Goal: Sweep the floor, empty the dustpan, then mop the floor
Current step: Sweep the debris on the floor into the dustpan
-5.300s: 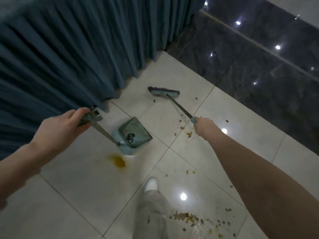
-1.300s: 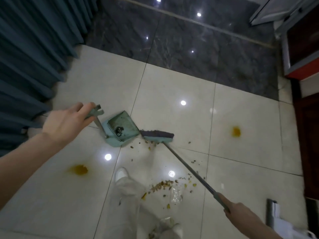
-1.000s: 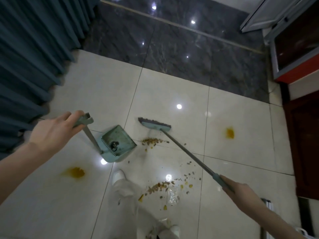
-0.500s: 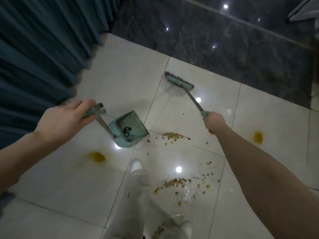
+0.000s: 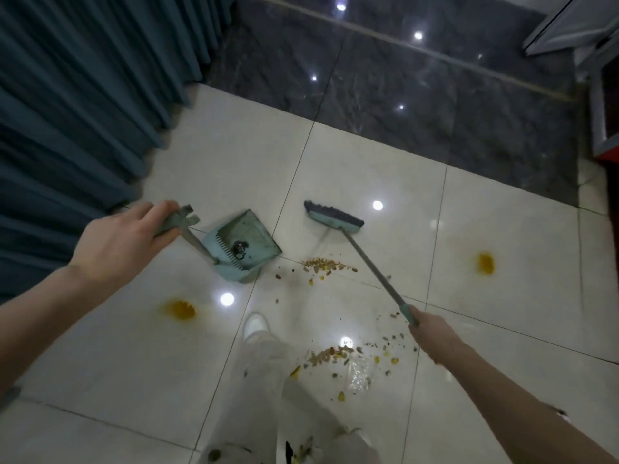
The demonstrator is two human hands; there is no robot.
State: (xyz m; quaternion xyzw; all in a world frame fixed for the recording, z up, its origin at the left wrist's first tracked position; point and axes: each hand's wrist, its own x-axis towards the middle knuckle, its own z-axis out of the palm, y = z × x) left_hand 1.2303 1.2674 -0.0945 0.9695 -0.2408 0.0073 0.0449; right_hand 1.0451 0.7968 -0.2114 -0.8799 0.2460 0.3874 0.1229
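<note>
My left hand (image 5: 124, 242) grips the top of the handle of a teal dustpan (image 5: 242, 244), which stands on the white tile with a dark bit of dirt inside. My right hand (image 5: 432, 331) grips the long handle of a teal broom; the broom head (image 5: 333, 222) sits on the floor to the right of the dustpan. A small pile of brown and yellow crumbs (image 5: 328, 265) lies between the broom head and the dustpan mouth. A larger scatter of crumbs (image 5: 338, 354) and a bit of clear plastic (image 5: 360, 375) lie nearer my feet.
Blue curtains (image 5: 83, 95) hang along the left. Dark marble floor (image 5: 418, 95) lies beyond the white tiles. Two yellow stains mark the tiles, one on the left (image 5: 181, 309) and one on the right (image 5: 485, 262). My white shoe (image 5: 256, 324) and trouser leg stand at the bottom centre. A cabinet edge (image 5: 603, 105) is at the right.
The broom head has been pulled back from the far tile toward the small crumb pile. My right hand has drawn back toward me. The dustpan stays in about the same place.
</note>
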